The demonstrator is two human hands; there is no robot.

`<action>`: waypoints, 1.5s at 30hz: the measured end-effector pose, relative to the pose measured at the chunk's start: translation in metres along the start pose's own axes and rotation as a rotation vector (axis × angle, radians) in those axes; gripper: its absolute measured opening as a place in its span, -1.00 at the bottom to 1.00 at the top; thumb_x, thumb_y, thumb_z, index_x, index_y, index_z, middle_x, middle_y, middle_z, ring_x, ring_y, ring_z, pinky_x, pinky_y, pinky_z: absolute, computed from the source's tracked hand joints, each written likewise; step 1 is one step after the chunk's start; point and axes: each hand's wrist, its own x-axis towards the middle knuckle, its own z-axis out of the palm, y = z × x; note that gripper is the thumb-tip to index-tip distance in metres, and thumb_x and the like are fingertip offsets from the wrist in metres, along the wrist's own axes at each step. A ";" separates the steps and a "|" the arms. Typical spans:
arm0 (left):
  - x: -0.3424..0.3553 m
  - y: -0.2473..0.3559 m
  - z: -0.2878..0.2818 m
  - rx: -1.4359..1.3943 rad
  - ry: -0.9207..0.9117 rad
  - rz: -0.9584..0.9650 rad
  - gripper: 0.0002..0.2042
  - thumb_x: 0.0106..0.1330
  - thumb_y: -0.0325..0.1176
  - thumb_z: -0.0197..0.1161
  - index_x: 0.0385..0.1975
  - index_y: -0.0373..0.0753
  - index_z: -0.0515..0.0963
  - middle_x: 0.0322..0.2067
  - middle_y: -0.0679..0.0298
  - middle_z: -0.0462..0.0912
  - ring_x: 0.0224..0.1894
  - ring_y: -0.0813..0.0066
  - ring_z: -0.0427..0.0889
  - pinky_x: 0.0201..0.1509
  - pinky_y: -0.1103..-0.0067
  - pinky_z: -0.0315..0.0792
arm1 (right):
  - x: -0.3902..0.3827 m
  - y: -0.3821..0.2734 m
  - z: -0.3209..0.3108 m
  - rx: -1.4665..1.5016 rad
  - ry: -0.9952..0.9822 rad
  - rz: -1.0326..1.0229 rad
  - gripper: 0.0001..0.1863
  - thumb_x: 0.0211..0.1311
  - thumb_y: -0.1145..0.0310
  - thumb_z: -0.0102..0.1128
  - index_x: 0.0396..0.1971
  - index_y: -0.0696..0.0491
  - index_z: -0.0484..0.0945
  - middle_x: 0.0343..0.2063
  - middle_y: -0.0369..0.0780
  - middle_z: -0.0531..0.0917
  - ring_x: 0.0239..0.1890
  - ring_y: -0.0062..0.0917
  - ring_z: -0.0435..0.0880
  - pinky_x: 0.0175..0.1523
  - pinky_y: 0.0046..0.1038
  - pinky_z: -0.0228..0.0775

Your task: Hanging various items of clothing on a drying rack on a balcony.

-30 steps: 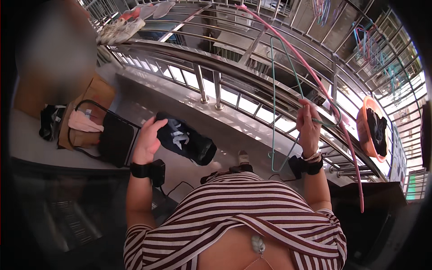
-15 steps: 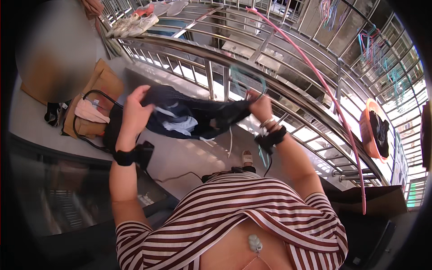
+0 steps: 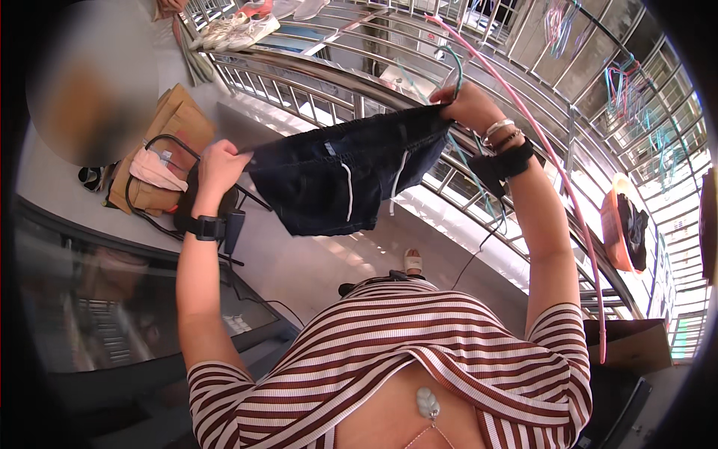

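Dark navy shorts [image 3: 329, 179] hang stretched out by the waistband in front of me, two white drawstrings dangling from them. My left hand [image 3: 222, 170] pinches one end of the waistband. At the other end, my right hand [image 3: 473, 109] grips the waistband, and a teal clothes hanger [image 3: 458, 66] is caught in the same hand, its hook rising above the fingers. Part of the hanger is hidden behind the hand and the shorts.
Metal railing and bars [image 3: 359, 97] run beyond the shorts. A long pink pole [image 3: 538, 135] leans at the right, near an orange basket [image 3: 618, 232] with dark cloth. Several hangers [image 3: 624, 97] hang farther off. Left are a cardboard box [image 3: 176, 123] and shoes [image 3: 239, 31] on the bars.
The bunched shorts have been spread flat between my hands, legs now hanging down. My right hand has moved up and to the right with the hanger; my left stays nearly in place.
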 end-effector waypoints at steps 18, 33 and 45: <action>-0.036 0.075 0.042 -1.514 -0.345 -0.299 -0.82 0.16 -0.39 0.04 -0.30 -0.34 0.45 -0.37 0.24 0.52 -0.34 0.50 0.51 -0.27 0.58 0.40 | -0.070 0.054 0.091 0.196 0.057 0.278 -0.42 -0.21 0.08 0.34 -0.18 0.14 0.47 -0.68 -0.27 0.52 -0.59 -0.60 0.49 -0.41 -0.55 0.33; -0.034 0.085 -0.006 -1.585 -0.451 -0.557 -0.73 0.28 -0.22 -0.10 -0.26 -0.28 0.44 -0.31 0.26 0.52 -0.26 0.40 0.51 -0.17 0.48 0.41 | -0.104 -0.092 0.059 1.597 0.454 -0.439 -0.70 0.28 0.22 -0.19 -0.35 0.18 0.36 -0.81 -0.30 0.33 -0.77 -0.69 0.24 -0.67 -0.66 0.08; -0.035 0.116 -0.067 -1.629 -0.511 -0.466 -0.74 0.28 -0.32 -0.12 -0.16 -0.30 0.41 -0.21 0.27 0.51 -0.18 0.41 0.50 -0.09 0.47 0.39 | -0.111 -0.055 0.090 1.286 0.108 -0.388 -0.61 0.23 0.11 -0.10 -0.43 0.19 0.49 -0.70 -0.29 0.46 -0.66 -0.70 0.37 -0.52 -0.67 0.19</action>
